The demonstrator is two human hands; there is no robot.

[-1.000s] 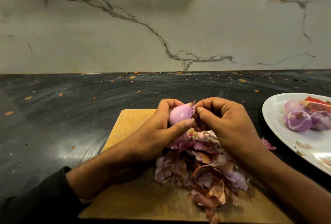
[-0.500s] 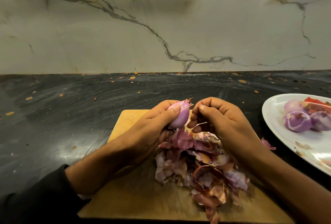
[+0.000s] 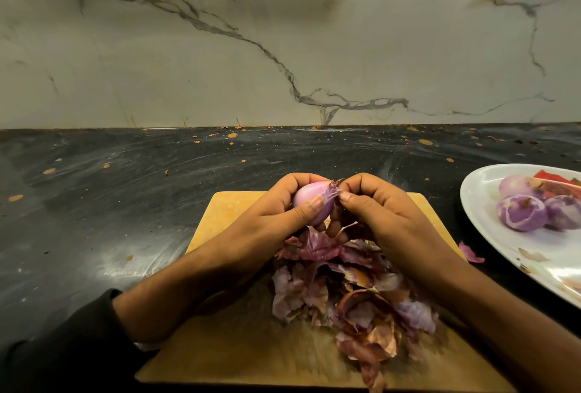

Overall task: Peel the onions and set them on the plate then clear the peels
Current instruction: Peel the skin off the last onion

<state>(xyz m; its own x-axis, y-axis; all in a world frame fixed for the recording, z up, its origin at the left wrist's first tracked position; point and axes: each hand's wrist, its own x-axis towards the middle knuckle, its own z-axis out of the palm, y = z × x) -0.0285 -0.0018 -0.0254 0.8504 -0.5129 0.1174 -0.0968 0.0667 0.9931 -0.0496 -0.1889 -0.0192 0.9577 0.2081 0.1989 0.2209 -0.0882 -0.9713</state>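
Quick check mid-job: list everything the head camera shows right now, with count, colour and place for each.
onion in hand: one, pink-purple, held above the board's far edge
peel pile: one heap, purple-brown, on the board
cutting board: one, wooden, centre of the counter
plate: one, white, right edge
peeled onions: three visible, purple, on the plate
red pieces: red, plate's far side, unclear what
stray peel: one, pink, between board and plate
counter: black, speckled
left hand: grips the onion
right hand: pinches skin at the onion's tip

This is a kitchen: a dark stone surface (image 3: 125, 204), flecked with orange spots, runs along a veined marble backsplash (image 3: 283, 46) at 12 o'clock. A wooden cutting board (image 3: 226, 213) heaped with onion peels (image 3: 345, 292) lies at 6 o'clock, and a white plate (image 3: 490, 235) of peeled onions (image 3: 522, 212) at 3 o'clock.
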